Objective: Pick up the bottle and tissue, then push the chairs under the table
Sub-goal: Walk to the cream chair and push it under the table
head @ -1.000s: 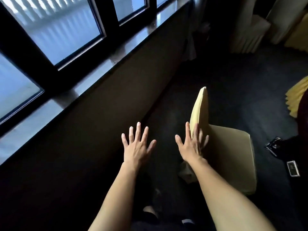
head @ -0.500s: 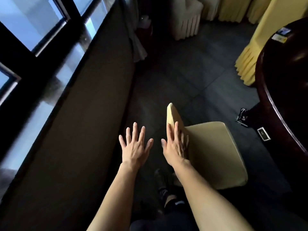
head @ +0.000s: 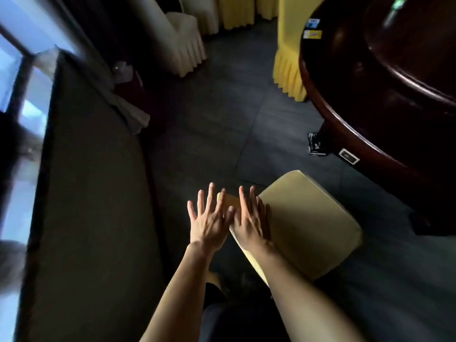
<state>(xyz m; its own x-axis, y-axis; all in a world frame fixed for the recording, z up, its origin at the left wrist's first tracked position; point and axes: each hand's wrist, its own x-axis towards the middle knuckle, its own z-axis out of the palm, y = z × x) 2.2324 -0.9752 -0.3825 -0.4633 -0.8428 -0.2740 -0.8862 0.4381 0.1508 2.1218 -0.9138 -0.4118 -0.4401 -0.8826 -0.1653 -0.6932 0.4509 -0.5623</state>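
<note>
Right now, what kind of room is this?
Probably a restaurant or banquet room: a large round dark wooden table, chairs in pleated cream and yellow covers, and a cushioned yellow chair at the hands.

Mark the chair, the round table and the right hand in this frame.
chair (head: 308, 218), head view, on the seat cushion.
round table (head: 345, 112), head view, on its dark curved rim.
right hand (head: 251, 223), head view, on the back of the hand, open against the chair back.

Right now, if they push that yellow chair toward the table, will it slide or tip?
The chair will probably slide, since the floor looks smooth and tiled. Both hands, the left hand and the right hand, meet the backrest top, so it might tip slightly. Its cover looks soft and may shift.
</note>
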